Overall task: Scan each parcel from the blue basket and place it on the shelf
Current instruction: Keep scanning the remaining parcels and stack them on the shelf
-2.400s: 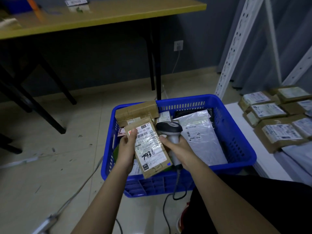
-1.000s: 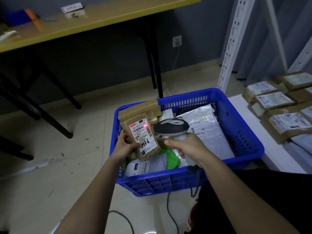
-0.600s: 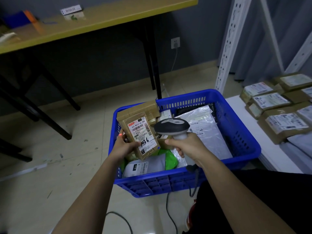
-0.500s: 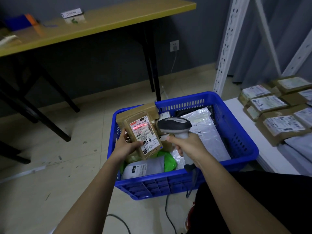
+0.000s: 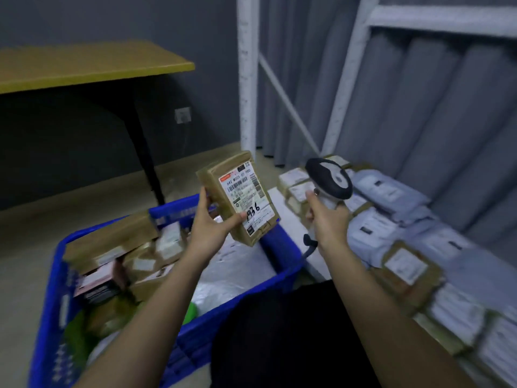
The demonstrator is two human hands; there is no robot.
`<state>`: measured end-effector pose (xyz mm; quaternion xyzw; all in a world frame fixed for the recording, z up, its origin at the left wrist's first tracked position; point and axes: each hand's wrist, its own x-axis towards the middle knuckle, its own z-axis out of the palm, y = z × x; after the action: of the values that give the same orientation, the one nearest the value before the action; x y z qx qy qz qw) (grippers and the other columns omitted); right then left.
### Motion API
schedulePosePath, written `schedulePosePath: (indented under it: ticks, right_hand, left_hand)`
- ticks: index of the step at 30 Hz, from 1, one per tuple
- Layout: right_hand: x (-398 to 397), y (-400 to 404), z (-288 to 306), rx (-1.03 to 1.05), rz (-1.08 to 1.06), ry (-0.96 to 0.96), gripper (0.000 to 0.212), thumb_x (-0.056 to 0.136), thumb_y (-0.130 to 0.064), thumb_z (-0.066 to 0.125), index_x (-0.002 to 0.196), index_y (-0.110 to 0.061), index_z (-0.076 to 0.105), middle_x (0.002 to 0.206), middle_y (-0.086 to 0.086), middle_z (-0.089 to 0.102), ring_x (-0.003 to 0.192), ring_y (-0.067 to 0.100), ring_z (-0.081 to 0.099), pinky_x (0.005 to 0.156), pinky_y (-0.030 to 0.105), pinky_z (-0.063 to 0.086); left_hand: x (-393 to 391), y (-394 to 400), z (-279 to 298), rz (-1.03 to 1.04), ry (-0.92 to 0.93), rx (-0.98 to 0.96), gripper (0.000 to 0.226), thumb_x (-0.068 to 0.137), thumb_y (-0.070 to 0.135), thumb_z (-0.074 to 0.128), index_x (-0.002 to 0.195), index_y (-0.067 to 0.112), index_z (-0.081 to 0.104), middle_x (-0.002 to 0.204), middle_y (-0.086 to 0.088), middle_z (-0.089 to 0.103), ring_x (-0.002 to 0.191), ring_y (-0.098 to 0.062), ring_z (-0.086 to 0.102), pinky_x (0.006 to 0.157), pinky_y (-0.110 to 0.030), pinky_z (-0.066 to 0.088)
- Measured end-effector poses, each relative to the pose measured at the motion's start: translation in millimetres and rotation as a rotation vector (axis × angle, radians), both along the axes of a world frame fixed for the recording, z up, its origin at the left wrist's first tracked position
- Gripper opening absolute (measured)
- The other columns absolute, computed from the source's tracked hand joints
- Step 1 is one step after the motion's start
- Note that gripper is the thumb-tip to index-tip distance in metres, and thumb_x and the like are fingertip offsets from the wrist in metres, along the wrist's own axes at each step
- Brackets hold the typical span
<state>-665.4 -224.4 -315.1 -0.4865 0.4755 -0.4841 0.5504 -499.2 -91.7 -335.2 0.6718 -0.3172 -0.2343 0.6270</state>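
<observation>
Left hand (image 5: 208, 229) pinches the brown parcel (image 5: 242, 198) by its lower edge above the blue basket (image 5: 58, 264), right hand (image 5: 326, 219) grips the scanner (image 5: 330, 179); the parcel looks light, stiff, best held by its edges.

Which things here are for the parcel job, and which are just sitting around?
For the job:
left hand
parcel
right hand
scanner
blue basket
shelf

Just sitting around:
yellow table
wall socket
</observation>
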Motion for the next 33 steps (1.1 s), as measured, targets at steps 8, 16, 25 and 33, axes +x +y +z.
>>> schedulePosePath:
  ticks: [8, 16, 25, 33]
  right_hand:
    - [-146, -72, -9, 0.068, -0.182, 0.012, 0.018, 0.086, -0.020, 0.071, 0.084, -0.005, 0.061, 0.058, 0.006, 0.055, 0.045, 0.011, 0.049, 0.042, 0.017, 0.043]
    - [-208, -89, -59, 0.181, -0.148, 0.004, 0.030, 0.080, -0.029, 0.077, 0.101, -0.009, 0.070, 0.097, 0.012, 0.073, 0.080, 0.023, 0.067, 0.068, 0.035, 0.054]
    - [-233, -113, -73, 0.131, -0.102, -0.189, 0.052, 0.072, -0.023, 0.084, 0.119, -0.012, 0.065, 0.111, 0.004, 0.072, 0.101, 0.020, 0.069, 0.084, 0.035, 0.057]
    - [-263, -147, -77, 0.206, -0.379, -0.277, 0.046, 0.080, -0.027, 0.076, 0.122, -0.015, 0.061, 0.109, 0.006, 0.072, 0.092, 0.019, 0.070, 0.069, 0.029, 0.057]
  left_hand:
    - [-96, -115, 14, -0.277, 0.115, -0.037, 0.064, 0.079, 0.015, 0.076, 0.128, 0.038, 0.043, 0.119, 0.007, 0.063, 0.107, -0.013, 0.063, 0.088, -0.034, 0.054]
    - [-173, -178, -7, -0.373, 0.291, 0.146, 0.058, 0.084, 0.021, 0.072, 0.125, 0.018, 0.032, 0.101, 0.003, 0.065, 0.087, -0.014, 0.064, 0.079, -0.042, 0.055]
    - [-233, -234, -24, -0.572, 0.268, 0.256, 0.041, 0.092, 0.040, 0.057, 0.128, 0.029, 0.040, 0.117, 0.000, 0.064, 0.094, -0.009, 0.063, 0.075, -0.026, 0.053]
    - [-279, -293, -41, -0.753, 0.199, 0.366, 0.052, 0.089, 0.036, 0.063, 0.131, 0.036, 0.032, 0.125, -0.001, 0.060, 0.101, -0.015, 0.062, 0.088, -0.039, 0.054]
